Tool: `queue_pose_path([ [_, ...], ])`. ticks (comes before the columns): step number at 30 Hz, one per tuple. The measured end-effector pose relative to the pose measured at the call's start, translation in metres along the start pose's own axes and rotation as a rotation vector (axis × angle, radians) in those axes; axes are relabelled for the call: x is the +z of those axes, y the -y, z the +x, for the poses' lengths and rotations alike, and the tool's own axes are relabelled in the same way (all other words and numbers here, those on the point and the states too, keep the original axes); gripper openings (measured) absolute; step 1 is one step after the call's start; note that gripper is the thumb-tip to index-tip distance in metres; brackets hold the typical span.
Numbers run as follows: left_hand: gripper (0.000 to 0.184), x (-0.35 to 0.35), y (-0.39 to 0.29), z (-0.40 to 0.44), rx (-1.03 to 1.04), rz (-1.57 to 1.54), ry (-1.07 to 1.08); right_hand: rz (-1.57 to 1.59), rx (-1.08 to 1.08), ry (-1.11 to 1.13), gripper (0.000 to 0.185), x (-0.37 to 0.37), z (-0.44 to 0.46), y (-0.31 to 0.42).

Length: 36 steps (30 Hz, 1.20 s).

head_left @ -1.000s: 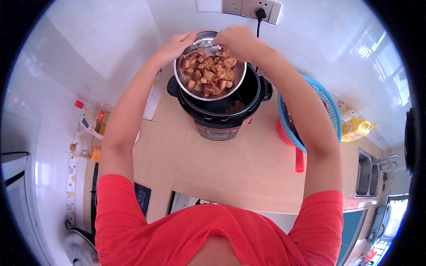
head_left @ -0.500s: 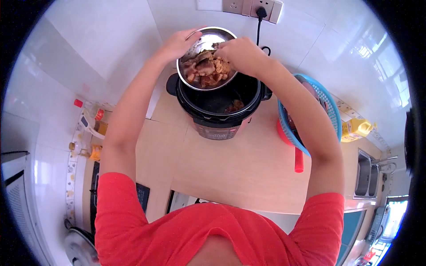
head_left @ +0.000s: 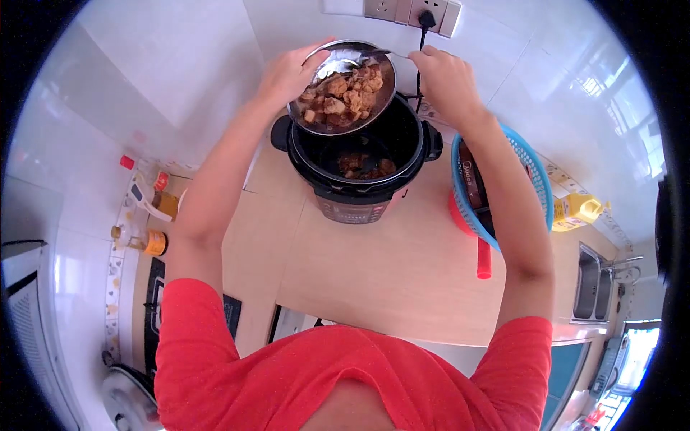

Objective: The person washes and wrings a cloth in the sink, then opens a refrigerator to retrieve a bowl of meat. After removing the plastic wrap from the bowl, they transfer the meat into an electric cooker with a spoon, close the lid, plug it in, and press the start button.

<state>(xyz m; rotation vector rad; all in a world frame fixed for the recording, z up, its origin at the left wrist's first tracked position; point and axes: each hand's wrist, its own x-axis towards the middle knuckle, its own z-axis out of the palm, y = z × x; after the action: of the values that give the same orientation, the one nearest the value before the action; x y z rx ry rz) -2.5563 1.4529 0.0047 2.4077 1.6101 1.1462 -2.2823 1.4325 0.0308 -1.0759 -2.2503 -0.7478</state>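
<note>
Two of our hands are raised in the upper middle of the frame. With our left hand (head_left: 291, 75) we grip the upper-left rim of a steel bowl (head_left: 338, 66), fingers closed round its edge. Our right hand (head_left: 451, 82), to the right of it, has its fingers pinched nearly shut on a thin metal utensil (head_left: 397, 54), perhaps a spoon; its far end reaches over the bowl, and we cannot tell its shape clearly.

We hold the bowl tilted above the rear of an open electric pressure cooker (head_left: 352, 195), with browned meat chunks (head_left: 341, 100) gathered in it. More browned pieces (head_left: 366, 167) lie at the bottom of the cooker's dark pot.

Right of centre on our counter (head_left: 388, 266) sits a blue perforated basket (head_left: 545, 183), a red handle (head_left: 484, 260) jutting out below it. A yellow bottle (head_left: 581, 208) stands just beside the basket, and a black plug (head_left: 427, 19) is in the wall socket at the top.
</note>
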Motion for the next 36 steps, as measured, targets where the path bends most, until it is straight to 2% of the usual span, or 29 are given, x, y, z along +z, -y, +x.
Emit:
queue_pose_path([
  [7, 0.032, 0.000, -0.008, -0.005, 0.002, -0.106, -0.114, -0.174, -0.039, 0.041, 0.006, 0.006, -0.002, 0.019],
  [12, 0.028, 0.000, -0.016, -0.007, 0.106, -0.037, -0.145, -0.299, -0.156, 0.083, 0.009, 0.000, 0.008, 0.030],
  [19, 0.026, 0.012, -0.012, -0.006, 0.224, 0.002, -0.250, -0.321, -0.227, 0.271, 0.008, 0.002, 0.030, 0.053],
  [21, 0.026, 0.014, -0.009, -0.004, 0.179, -0.094, -0.260, -0.330, -0.246, 0.310, 0.008, 0.009, 0.032, 0.050],
  [22, 0.026, 0.013, -0.009, -0.004, 0.158, -0.141, -0.266, -0.305, -0.246, 0.348, 0.009, 0.012, 0.030, 0.048],
  [25, 0.026, 0.003, -0.009, 0.000, 0.296, -0.042, -0.331, -0.218, -0.197, 0.393, 0.009, 0.017, 0.017, 0.038],
  [28, 0.027, -0.006, -0.015, -0.007, 0.288, 0.036, -0.350, -0.155, -0.090, 0.414, 0.009, 0.019, 0.008, 0.038],
  [31, 0.028, -0.007, -0.017, -0.011, 0.175, 0.093, -0.289, -0.126, -0.075, 0.399, 0.009, 0.012, -0.004, 0.038],
  [35, 0.029, 0.002, -0.008, -0.007, 0.223, 0.053, -0.337, -0.158, -0.076, 0.430, 0.007, 0.004, -0.021, 0.038],
  [36, 0.029, 0.002, -0.008, -0.008, 0.207, 0.050, -0.322, -0.158, -0.050, 0.376, 0.008, 0.000, -0.024, 0.039],
])
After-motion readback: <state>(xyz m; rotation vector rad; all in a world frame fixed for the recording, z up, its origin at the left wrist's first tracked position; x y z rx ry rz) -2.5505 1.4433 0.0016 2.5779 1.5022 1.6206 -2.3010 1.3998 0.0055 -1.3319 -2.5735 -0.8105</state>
